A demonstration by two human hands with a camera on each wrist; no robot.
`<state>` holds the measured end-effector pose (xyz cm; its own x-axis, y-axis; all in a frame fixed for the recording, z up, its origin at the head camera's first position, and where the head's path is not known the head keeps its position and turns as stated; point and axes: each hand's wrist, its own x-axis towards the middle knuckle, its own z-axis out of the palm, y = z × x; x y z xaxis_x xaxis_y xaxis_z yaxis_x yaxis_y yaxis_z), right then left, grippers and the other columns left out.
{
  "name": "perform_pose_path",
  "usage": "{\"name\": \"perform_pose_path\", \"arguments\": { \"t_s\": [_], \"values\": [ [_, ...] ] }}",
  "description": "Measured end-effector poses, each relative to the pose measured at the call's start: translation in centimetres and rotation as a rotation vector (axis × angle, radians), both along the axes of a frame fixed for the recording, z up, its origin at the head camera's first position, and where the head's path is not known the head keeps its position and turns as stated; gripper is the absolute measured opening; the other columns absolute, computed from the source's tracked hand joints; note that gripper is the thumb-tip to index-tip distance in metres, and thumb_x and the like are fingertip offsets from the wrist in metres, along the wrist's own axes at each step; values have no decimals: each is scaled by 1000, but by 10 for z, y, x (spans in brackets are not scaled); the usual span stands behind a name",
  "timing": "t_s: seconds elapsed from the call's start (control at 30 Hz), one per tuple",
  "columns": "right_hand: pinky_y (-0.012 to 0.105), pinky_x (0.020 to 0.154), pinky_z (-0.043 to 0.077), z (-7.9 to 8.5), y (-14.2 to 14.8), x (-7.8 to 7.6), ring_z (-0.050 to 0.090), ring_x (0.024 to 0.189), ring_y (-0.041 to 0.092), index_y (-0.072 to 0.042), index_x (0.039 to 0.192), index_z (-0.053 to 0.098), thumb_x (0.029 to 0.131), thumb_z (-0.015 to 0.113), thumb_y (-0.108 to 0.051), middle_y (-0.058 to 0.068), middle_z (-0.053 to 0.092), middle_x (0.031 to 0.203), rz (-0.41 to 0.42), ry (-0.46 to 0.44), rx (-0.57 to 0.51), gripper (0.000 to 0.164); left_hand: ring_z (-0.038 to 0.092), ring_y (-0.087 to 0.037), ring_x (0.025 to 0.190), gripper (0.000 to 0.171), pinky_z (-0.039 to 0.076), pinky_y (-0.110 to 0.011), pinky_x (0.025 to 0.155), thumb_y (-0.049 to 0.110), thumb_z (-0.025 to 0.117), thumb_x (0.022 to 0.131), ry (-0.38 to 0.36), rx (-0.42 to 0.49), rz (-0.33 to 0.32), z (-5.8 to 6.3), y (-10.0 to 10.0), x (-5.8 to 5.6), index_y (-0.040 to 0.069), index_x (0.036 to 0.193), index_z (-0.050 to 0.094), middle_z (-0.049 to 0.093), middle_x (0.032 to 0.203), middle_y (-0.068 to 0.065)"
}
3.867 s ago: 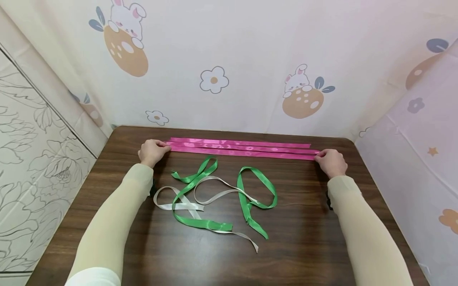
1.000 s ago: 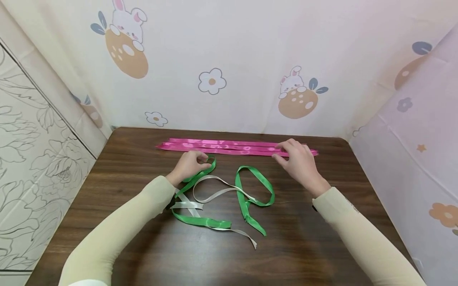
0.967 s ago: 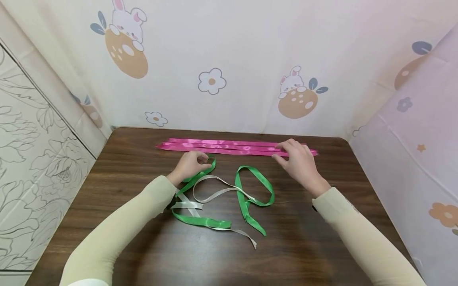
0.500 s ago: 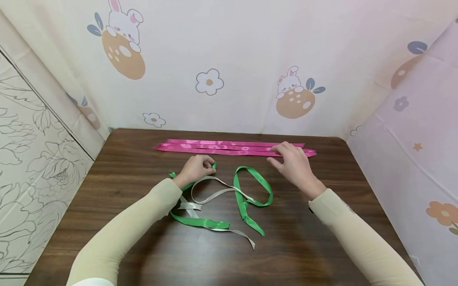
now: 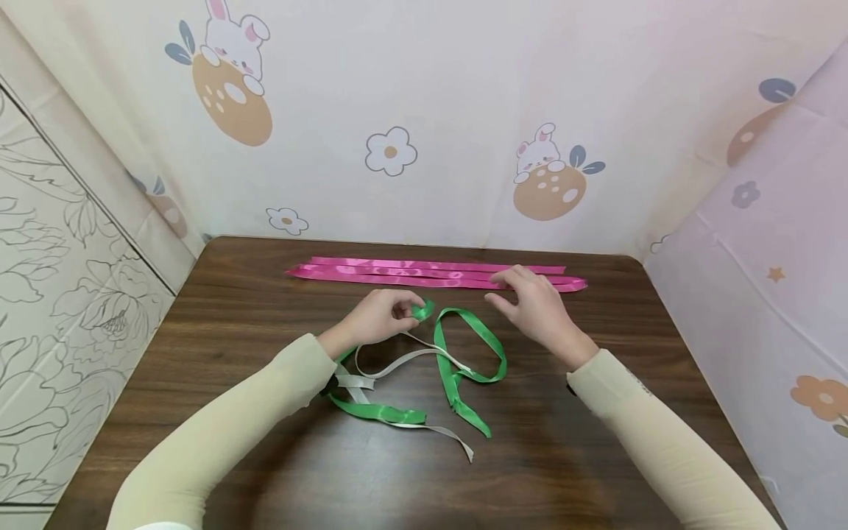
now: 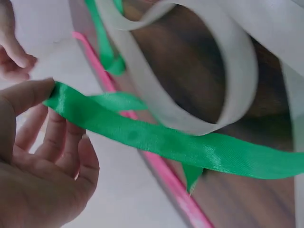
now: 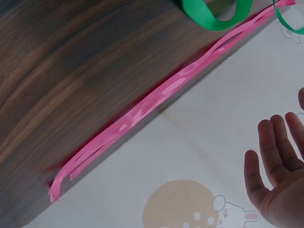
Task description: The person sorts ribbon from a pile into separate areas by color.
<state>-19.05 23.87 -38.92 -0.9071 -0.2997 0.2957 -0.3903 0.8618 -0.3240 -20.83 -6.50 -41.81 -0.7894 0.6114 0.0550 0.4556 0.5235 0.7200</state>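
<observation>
Green ribbon (image 6: pixel 142 135) is pinched at the fingertips of the left hand (image 5: pixel 376 316), one part raised off the table (image 5: pixel 530 464), the rest trailing back beneath that wrist. White ribbon (image 5: pixel 400 361) lies just below the same hand, and a second green strip (image 5: pixel 472 419) loops on the table between the two forearms. Facing the left hand, well apart, the right hand (image 5: pixel 538 309) is raised, thumb and fingers parted, overlapping the pink ribbons (image 5: pixel 397 280) in the head view.

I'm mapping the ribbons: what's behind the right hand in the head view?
Pink ribbons show on both sides of the right hand, with table around; what it covers is hidden.
</observation>
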Motion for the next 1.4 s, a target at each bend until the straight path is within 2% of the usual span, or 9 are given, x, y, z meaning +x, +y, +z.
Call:
{"name": "perform_pose_path", "arguments": {
  "t_s": [0.2,0.33,0.53,0.7,0.83,0.93,1.2,1.3,1.4],
  "values": [
    [51,96,55,3,-4,1,68,109,30,-7,120,70,96,73,-17,13,72,118,101,-120,-120,26,61,-9,81,25,54,-25,78,12,74,95,31,-11,-119,18,2,12,10,120,73,67,89,0],
    [53,104,52,4,-6,2,66,121,30,-9,125,69,100,67,-14,12,72,125,195,-237,-226,25,61,-10,85,22,58,-33,82,11,74,95,76,-3,-187,27,1,18,11,116,75,69,92,0],
    [48,105,52,0,-15,5,64,127,25,-12,132,66,106,57,-19,5,72,128,325,-412,-342,29,61,-8,82,16,57,-30,79,11,75,93,148,-7,-259,36,-2,23,13,109,79,73,95,1],
    [45,108,50,-9,-25,9,63,129,22,-15,135,65,109,53,-25,2,71,132,422,-595,-408,31,60,-5,81,13,54,-24,76,12,75,94,179,-36,-280,40,-5,26,17,104,81,72,94,5],
    [49,110,47,-15,-31,14,62,129,20,-23,136,66,109,51,-31,-3,69,133,459,-709,-377,32,61,-4,81,13,51,-20,74,14,76,93,212,-64,-268,43,-9,29,21,102,82,71,92,7],
    [47,108,48,-19,-33,16,62,126,19,-23,134,67,109,51,-32,-1,71,129,471,-764,-349,32,62,-4,81,12,50,-19,73,15,77,93,238,-82,-252,44,-11,30,22,102,82,70,91,8],
    [30,86,51,-16,-30,14,60,94,14,-16,113,73,107,56,-25,9,69,103,492,-739,-369,20,63,-8,80,11,49,-19,69,14,79,91,245,-107,-205,45,-15,30,20,100,82,70,89,8],
    [29,84,50,-10,-26,13,59,92,14,-16,108,73,106,58,-23,15,68,102,474,-702,-384,17,65,-12,80,10,49,-20,68,14,78,91,238,-110,-180,45,-16,30,18,100,81,70,89,7],
    [28,84,52,-4,-23,13,62,92,19,-18,107,74,105,61,-24,9,70,101,420,-656,-370,14,64,-12,80,9,49,-21,69,15,78,92,232,-105,-155,46,-17,30,16,101,81,72,91,5]
  ]
}}
